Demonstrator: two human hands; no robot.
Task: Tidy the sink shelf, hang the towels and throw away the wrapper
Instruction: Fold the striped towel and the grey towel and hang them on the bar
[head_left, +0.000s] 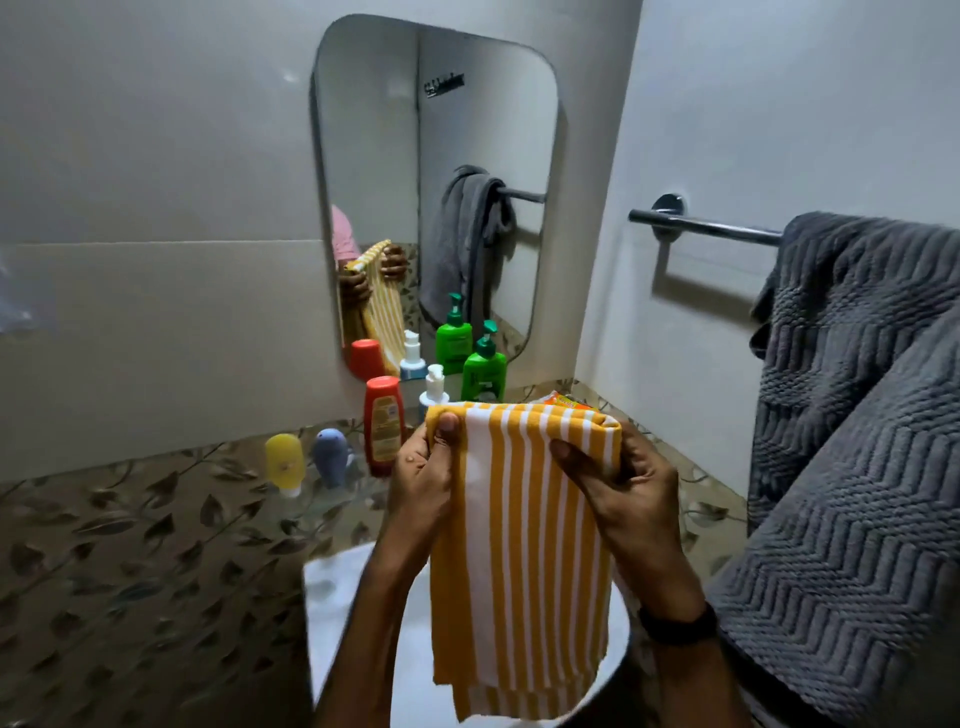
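Left hand (426, 467) and right hand (618, 483) each have fingers (576, 460) clenched on the folded top edge of a yellow-and-white striped cloth towel (519, 561), held upright above the white sink (353, 597), near the grey textured towel (852, 415) draped on the chrome wall rail (706, 226) at right.

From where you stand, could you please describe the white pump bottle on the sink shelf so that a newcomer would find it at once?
Start at the mirror and drop to the shelf below it. A row of bottles stands there; the white pump bottle sits between the red bottle and the green pump bottle. It is the only white one with a pale blue band.
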